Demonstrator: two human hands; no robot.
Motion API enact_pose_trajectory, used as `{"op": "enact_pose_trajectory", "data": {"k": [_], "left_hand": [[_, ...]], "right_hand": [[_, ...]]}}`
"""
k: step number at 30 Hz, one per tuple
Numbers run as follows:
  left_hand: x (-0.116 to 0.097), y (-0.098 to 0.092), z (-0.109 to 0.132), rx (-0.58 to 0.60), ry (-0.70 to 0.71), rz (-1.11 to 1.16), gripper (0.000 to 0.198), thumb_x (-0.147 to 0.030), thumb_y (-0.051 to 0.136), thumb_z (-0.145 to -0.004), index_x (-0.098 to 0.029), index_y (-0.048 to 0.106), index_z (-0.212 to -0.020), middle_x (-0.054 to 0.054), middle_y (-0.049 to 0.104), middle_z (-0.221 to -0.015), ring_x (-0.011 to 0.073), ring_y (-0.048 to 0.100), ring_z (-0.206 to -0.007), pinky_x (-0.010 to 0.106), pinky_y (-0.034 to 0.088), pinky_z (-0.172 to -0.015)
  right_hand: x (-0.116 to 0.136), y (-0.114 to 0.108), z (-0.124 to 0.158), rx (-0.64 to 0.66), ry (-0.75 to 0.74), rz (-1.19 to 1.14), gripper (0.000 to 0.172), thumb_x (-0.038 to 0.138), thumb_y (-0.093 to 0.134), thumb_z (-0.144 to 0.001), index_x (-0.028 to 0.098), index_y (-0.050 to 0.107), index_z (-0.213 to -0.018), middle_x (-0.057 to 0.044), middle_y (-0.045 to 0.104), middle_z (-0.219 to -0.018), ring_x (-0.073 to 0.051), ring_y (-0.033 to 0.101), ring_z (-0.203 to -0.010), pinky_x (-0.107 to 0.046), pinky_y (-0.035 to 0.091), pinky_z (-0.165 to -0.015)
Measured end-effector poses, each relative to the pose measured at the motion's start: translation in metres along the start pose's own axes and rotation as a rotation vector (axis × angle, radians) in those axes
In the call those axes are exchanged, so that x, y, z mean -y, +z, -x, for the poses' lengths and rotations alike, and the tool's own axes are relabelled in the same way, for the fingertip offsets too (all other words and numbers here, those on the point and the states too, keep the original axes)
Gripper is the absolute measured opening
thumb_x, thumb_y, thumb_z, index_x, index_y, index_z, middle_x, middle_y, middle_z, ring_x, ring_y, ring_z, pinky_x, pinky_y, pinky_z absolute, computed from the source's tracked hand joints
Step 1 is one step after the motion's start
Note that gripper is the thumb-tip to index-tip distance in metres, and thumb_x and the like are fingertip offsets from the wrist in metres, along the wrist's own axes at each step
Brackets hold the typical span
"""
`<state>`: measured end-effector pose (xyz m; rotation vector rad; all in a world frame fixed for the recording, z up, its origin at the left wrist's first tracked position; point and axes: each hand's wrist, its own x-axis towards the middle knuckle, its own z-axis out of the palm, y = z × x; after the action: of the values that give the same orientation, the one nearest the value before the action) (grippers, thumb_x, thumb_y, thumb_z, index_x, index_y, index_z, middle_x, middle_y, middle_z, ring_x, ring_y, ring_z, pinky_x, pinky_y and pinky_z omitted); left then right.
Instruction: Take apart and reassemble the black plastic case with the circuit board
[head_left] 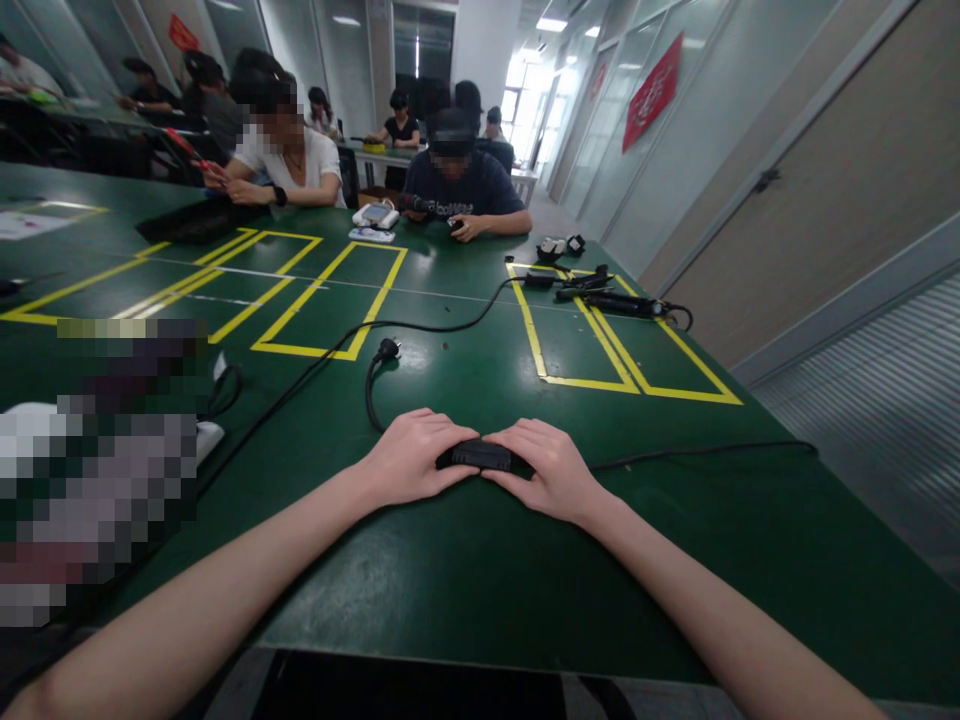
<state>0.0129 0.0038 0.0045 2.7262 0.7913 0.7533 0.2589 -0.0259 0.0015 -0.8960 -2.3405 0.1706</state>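
Between my two hands is a black power adapter (pixel 482 457), low over the green table (pixel 360 590) near its front. My left hand (pixel 414 455) grips the left end, thumb and fingers closed around it. The right end is in my right hand (pixel 551 468), closed the same way, with the thumbs almost meeting at the middle. A short black cord runs from behind my left hand to a plug (pixel 388 350) lying on the table. From beyond my right hand a thin black cable (pixel 705 450) stretches toward the table's right edge. My palms hide the adapter's ends.
Yellow tape rectangles (pixel 352 355) mark the tabletop. A long black cable (pixel 420 325) crosses it to black tools (pixel 619 303) at the back right. Blurred-out items (pixel 97 480) lie at left. Two people (pixel 465 190) sit across the table, near a white device (pixel 376 215) and black tray (pixel 195 222).
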Motion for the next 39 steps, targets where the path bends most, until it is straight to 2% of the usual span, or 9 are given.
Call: {"op": "enact_pose_trajectory", "data": {"k": [5,13,16,19,23,29,33,36,39], "left_hand": [[-0.002,0.000,0.001,0.017,0.029,-0.027,0.030,-0.043,0.060,-0.101,-0.018,0.071,-0.114,0.007,0.077,-0.098,0.0212,0.072,-0.089,0.034,0.051,-0.083],[-0.018,0.007,0.000,-0.069,0.189,-0.135,0.039,-0.048,0.049,-0.106,-0.015,0.070,-0.103,0.007,0.077,-0.090,0.0204,0.069,-0.080,0.033,0.050,-0.069],[-0.021,0.007,-0.002,-0.139,0.186,-0.161,0.039,-0.049,0.051,-0.105,-0.016,0.071,-0.108,0.008,0.078,-0.094,0.0205,0.070,-0.083,0.032,0.053,-0.071],[-0.022,0.002,-0.004,-0.271,0.190,-0.211,0.036,-0.040,0.058,-0.103,-0.017,0.065,-0.130,0.011,0.078,-0.113,0.0228,0.071,-0.100,0.041,0.054,-0.096],[-0.023,-0.004,-0.005,-0.392,0.172,-0.302,0.041,-0.025,0.060,-0.100,-0.020,0.057,-0.141,0.014,0.064,-0.145,0.0287,0.061,-0.130,0.059,0.030,-0.123],[-0.014,0.001,-0.005,-0.158,0.223,-0.143,0.032,-0.026,0.055,-0.102,-0.019,0.064,-0.133,0.010,0.070,-0.136,0.0241,0.063,-0.127,0.048,0.044,-0.116],[-0.010,0.003,-0.005,-0.041,0.220,-0.051,0.030,-0.028,0.054,-0.103,-0.019,0.068,-0.128,0.009,0.074,-0.128,0.0245,0.066,-0.120,0.045,0.049,-0.110],[-0.008,0.003,-0.004,-0.006,0.195,-0.017,0.029,-0.029,0.053,-0.103,-0.018,0.070,-0.125,0.009,0.076,-0.122,0.0242,0.067,-0.115,0.044,0.051,-0.106],[-0.008,0.003,-0.003,0.013,0.170,0.006,0.028,-0.029,0.055,-0.103,-0.018,0.071,-0.123,0.009,0.076,-0.121,0.0237,0.068,-0.114,0.043,0.051,-0.105]], "right_hand": [[0.001,-0.001,0.001,-0.029,0.067,-0.162,0.029,0.044,0.071,-0.093,0.020,0.073,-0.108,-0.010,0.079,-0.098,-0.024,0.072,-0.083,-0.039,0.057,-0.078],[0.010,-0.027,0.003,0.387,0.584,-0.906,0.042,0.051,0.083,-0.079,0.022,0.054,-0.090,0.005,0.063,-0.078,-0.008,0.053,-0.054,-0.020,0.042,-0.047],[0.009,-0.028,0.002,0.291,0.573,-0.948,0.043,0.052,0.084,-0.078,0.020,0.057,-0.086,0.005,0.062,-0.075,-0.007,0.048,-0.055,-0.019,0.036,-0.048],[0.001,-0.032,-0.001,0.173,0.579,-1.014,0.043,0.055,0.084,-0.077,0.019,0.062,-0.087,-0.001,0.070,-0.076,-0.009,0.052,-0.055,-0.021,0.036,-0.048],[-0.021,-0.051,-0.001,-0.159,0.707,-1.021,0.043,0.056,0.082,-0.077,0.023,0.056,-0.080,-0.003,0.076,-0.075,-0.005,0.030,-0.035,-0.022,0.014,-0.036],[-0.061,-0.094,0.008,-0.815,0.750,-0.919,0.045,0.057,0.079,-0.073,0.025,0.047,-0.076,0.000,0.076,-0.076,-0.003,0.019,-0.031,-0.023,0.013,-0.033],[-0.088,-0.115,0.023,-1.096,0.770,-0.474,0.046,0.053,0.079,-0.070,0.026,0.042,-0.076,0.002,0.071,-0.067,-0.007,0.038,-0.034,-0.021,0.020,-0.035],[-0.107,-0.120,0.041,-0.963,0.988,-0.049,0.040,0.051,0.077,-0.070,0.025,0.048,-0.076,0.001,0.066,-0.063,-0.015,0.058,-0.050,-0.025,0.040,-0.048],[-0.125,-0.121,0.064,-0.816,1.098,0.081,0.032,0.044,0.080,-0.066,0.024,0.056,-0.072,-0.003,0.068,-0.068,-0.025,0.067,-0.071,-0.035,0.051,-0.066]]}}
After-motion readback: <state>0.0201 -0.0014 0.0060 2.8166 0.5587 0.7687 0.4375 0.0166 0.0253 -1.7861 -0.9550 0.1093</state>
